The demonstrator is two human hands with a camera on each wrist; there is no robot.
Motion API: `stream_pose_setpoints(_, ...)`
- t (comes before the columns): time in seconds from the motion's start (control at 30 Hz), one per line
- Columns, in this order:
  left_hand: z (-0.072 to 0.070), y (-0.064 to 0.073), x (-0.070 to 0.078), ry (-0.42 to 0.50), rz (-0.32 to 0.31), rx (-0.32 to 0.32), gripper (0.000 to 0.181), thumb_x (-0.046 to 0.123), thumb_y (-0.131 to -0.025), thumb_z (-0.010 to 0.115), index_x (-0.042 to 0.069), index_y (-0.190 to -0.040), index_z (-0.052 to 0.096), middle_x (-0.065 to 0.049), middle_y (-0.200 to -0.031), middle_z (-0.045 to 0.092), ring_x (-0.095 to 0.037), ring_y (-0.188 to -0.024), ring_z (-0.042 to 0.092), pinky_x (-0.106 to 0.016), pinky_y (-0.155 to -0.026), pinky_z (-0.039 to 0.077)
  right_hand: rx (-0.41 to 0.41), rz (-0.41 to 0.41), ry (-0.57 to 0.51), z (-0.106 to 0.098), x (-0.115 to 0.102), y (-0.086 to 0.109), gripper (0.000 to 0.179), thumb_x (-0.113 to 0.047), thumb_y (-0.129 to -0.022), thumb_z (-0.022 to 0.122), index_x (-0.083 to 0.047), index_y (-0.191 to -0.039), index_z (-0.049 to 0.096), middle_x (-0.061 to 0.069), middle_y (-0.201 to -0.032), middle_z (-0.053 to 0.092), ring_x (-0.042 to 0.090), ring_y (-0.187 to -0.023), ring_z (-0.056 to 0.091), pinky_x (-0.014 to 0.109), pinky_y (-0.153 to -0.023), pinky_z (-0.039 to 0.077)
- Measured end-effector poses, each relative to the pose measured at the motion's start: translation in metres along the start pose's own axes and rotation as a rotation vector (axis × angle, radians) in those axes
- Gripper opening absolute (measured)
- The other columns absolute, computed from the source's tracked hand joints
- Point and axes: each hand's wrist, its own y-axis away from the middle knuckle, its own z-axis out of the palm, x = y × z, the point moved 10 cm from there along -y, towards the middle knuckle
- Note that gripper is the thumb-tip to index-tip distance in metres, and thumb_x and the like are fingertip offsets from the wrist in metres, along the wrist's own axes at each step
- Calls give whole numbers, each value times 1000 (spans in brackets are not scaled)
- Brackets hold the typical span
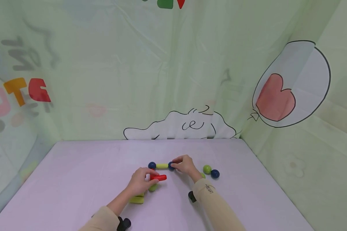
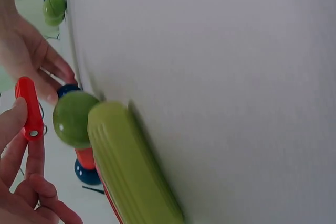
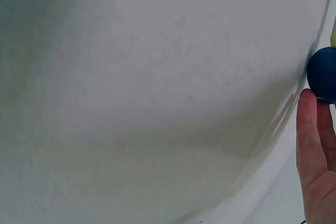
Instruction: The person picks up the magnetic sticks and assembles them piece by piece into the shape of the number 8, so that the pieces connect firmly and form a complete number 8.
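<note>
Your left hand (image 1: 141, 180) pinches a glossy red bar (image 1: 161, 177) left of the bench's middle. Your right hand (image 1: 185, 165) grasps a glossy dark blue ball (image 1: 171, 166), at the right end of a yellow-green bar (image 1: 162, 166); a 2nd dark blue ball (image 1: 152, 165) sits at its left end. Just on the near side of your left fingers are a light green ball (image 1: 153, 187) and 2 yellow-green blocks (image 1: 137, 200), 1 partly hidden. Right of your right wrist, a 2nd light green ball (image 1: 207, 169) and a 3rd dark blue ball (image 1: 215, 174) sit side by side. Bench (image 1: 89, 166) surface stretches beyond the pieces to its far edge; the right edge is well apart from them. The top is pale lilac, before a pale green printed curtain (image 1: 104, 64).
</note>
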Motion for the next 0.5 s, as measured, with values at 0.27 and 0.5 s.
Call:
stream_pose_setpoints(0.27, 19, -3, 6, -79, 5, -16, 18, 24, -78, 73, 19, -95, 71, 8, -82, 55, -18, -82, 47, -35, -69, 35, 1, 4, -6, -1, 0, 1, 24, -13, -79, 72, -5, -101, 69, 7, -93, 65, 15, -74, 59, 26, -67, 51)
stream_pose_setpoints(0.5, 29, -2, 3, -82, -8, -22, 17, 19, -78, 72, 15, -95, 71, 6, -85, 59, -15, -82, 46, -29, -67, 40, 4, -17, -8, -1, -4, 3, 24, -13, -79, 72, -3, -101, 68, 8, -94, 65, 14, -74, 59, 26, -66, 51)
